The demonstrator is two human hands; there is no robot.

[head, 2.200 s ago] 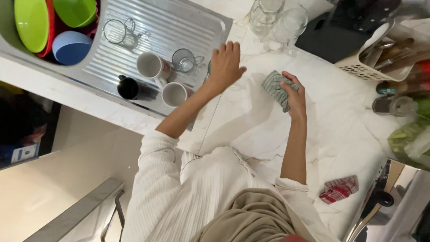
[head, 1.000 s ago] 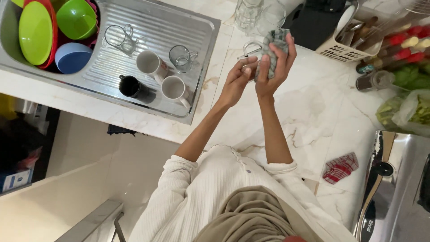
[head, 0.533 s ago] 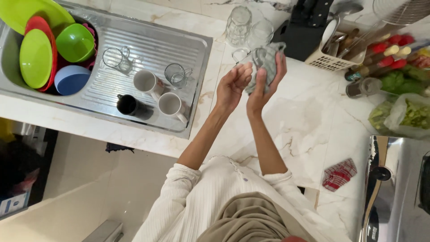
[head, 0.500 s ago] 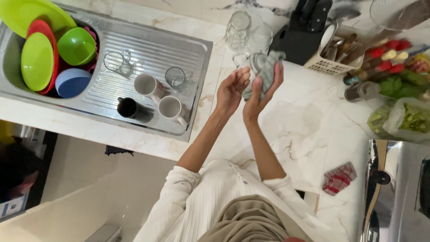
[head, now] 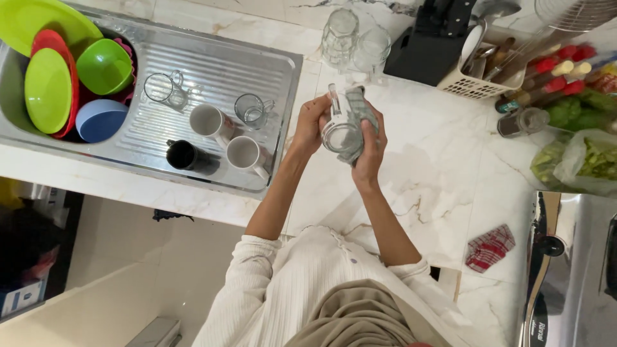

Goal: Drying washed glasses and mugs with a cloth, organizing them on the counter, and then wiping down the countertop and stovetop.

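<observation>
While both hands grip it, glass mug [head: 339, 125] hovers over open counter [head: 443, 160].

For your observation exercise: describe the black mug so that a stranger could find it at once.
Start at the steel draining board left of the hands. Mugs and glasses lie across it. The black mug lies at its near edge, left of a white mug, and is the only dark one.

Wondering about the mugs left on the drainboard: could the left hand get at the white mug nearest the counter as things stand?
Probably, but not right away: the left hand holds the glass mug. The white mug lies close beside that arm on the drainboard, with nothing between.
</observation>
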